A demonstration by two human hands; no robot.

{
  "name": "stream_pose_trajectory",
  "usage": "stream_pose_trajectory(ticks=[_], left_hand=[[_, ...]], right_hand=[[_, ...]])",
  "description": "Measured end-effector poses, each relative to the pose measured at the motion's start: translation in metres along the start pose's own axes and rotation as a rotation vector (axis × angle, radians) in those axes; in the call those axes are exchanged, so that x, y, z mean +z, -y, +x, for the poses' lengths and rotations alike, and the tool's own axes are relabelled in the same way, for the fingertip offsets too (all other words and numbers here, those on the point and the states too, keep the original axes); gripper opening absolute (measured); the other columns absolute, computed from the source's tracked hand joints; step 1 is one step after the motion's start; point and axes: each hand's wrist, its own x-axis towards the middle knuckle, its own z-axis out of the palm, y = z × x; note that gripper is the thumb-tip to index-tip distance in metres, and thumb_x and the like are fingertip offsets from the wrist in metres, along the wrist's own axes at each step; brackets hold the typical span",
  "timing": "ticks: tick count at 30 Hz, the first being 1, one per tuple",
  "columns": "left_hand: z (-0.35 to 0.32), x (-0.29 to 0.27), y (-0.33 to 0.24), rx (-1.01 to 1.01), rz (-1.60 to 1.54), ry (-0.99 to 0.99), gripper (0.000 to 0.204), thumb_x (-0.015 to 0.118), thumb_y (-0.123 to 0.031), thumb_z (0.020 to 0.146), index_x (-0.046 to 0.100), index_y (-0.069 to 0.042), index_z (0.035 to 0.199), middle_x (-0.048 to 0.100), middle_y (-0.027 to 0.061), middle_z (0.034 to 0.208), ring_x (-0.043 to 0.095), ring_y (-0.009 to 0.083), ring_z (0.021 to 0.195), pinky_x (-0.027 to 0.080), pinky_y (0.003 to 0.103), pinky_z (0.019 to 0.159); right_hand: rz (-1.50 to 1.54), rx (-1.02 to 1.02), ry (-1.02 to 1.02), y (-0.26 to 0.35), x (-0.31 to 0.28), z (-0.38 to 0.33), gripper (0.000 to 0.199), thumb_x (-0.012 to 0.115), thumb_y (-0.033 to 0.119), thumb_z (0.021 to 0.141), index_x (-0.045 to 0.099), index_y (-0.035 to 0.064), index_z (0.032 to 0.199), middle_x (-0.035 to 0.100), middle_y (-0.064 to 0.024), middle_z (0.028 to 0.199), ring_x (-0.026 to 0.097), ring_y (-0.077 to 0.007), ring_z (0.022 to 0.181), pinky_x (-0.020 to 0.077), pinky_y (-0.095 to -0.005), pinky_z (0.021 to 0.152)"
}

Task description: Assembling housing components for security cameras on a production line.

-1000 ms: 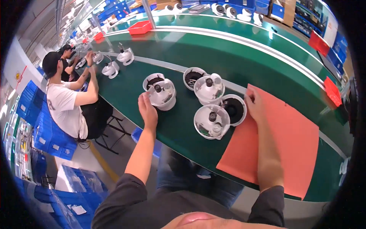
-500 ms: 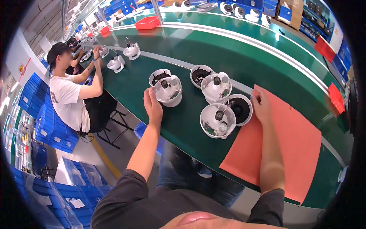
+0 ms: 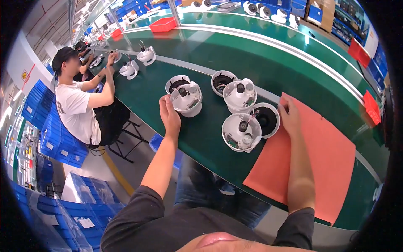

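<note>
My left hand (image 3: pixel 170 115) is upright at the near left side of a white dome camera housing (image 3: pixel 187 101), its fingers extended along the wall; whether they touch it I cannot tell. That housing overlaps a white ring-shaped cover (image 3: pixel 172 81) with a dark inside. My right hand (image 3: pixel 290 116) hovers over or rests on the orange-red mat (image 3: pixel 323 159), fingers loosely bent and a gap beside the thumb. Right beside it lies a round white cover with a black inside (image 3: pixel 266 119), wired to a second dome housing (image 3: pixel 235 136). A third housing (image 3: pixel 240 101) stands behind, next to another cover (image 3: pixel 221 81).
Farther left on the green bench (image 3: pixel 201 147) stand more white camera units (image 3: pixel 129 69). A co-worker in a white shirt (image 3: pixel 77 101) sits there. Red trays (image 3: pixel 163 25) lie on the far side. Blue crates (image 3: pixel 63 143) are stacked at the left, by a black stool (image 3: pixel 126 138).
The whole view has shifted very slightly to the right. Both my hands and the housings keep the same places relative to each other. The co-worker's hands have moved a little.
</note>
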Motion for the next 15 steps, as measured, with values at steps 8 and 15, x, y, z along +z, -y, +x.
stream_pose_trajectory(ticks=[8, 15], left_hand=[[0.002, 0.006, 0.000, 0.045, 0.062, -0.033, 0.031, 0.043, -0.029, 0.105, 0.056, -0.001, 0.108, 0.059, 0.0084, 0.100, 0.054, 0.0169, 0.096, 0.043, 0.030, 0.089], [0.002, -0.003, 0.002, -0.010, 0.145, -0.011, 0.033, 0.041, -0.030, 0.106, 0.057, -0.001, 0.108, 0.059, 0.0088, 0.100, 0.053, 0.0171, 0.097, 0.042, 0.030, 0.089]], right_hand=[[-0.091, -0.058, 0.022, -0.033, -0.002, 0.004, 0.042, 0.063, 0.016, 0.094, 0.053, 0.0068, 0.134, 0.062, -0.0092, 0.095, 0.057, -0.0173, 0.084, 0.0482, -0.0313, 0.078], [0.015, 0.086, 0.087, 0.002, -0.005, 0.002, 0.043, 0.061, 0.015, 0.095, 0.051, 0.0077, 0.136, 0.061, -0.0074, 0.095, 0.056, -0.0175, 0.083, 0.0478, -0.0309, 0.078]])
